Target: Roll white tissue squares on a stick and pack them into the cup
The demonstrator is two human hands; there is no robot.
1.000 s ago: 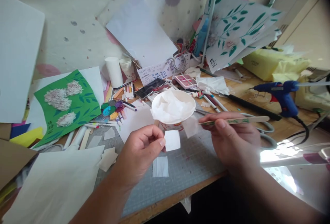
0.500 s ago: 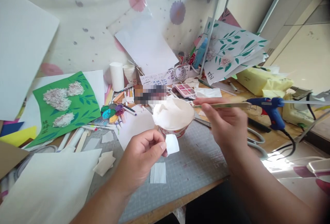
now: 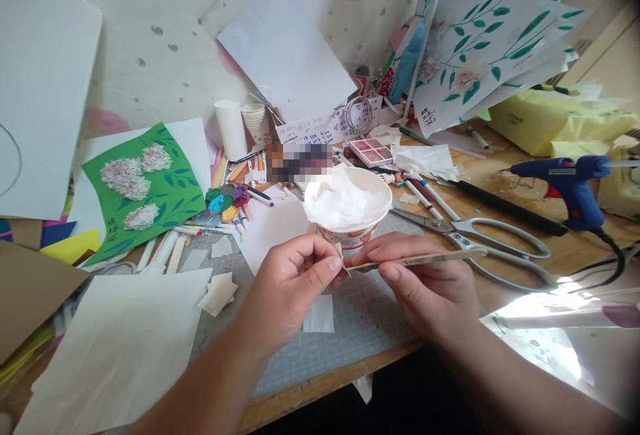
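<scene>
My left hand (image 3: pixel 300 275) pinches a small white paper piece (image 3: pixel 342 260) between thumb and fingers. Held level in my right hand (image 3: pixel 430 281) is a flat wooden stick (image 3: pixel 450 257) with green marks along it; its left end meets the paper piece. Just beyond both hands stands a paper bowl (image 3: pixel 350 235) with white tissue-like paper (image 3: pixel 340 196) heaped in it. Below the fingers, a white paper square (image 3: pixel 319 313) lies on the grey cutting mat (image 3: pixel 370 335). More cut pieces (image 3: pixel 219 293) are stacked left of my left hand.
Large scissors (image 3: pixel 480 238) and a blue glue gun (image 3: pixel 565 185) lie at the right. At the left are a green picture with paper flowers (image 3: pixel 145 188), paint pots (image 3: pixel 225 205) and white sheets (image 3: pixel 125 335). Paper cups (image 3: pixel 231 129) stand at the back.
My right hand has moved left and down, bringing the stick's end to the paper in my left hand. The paper piece has turned or folded around there. The view has shifted slightly.
</scene>
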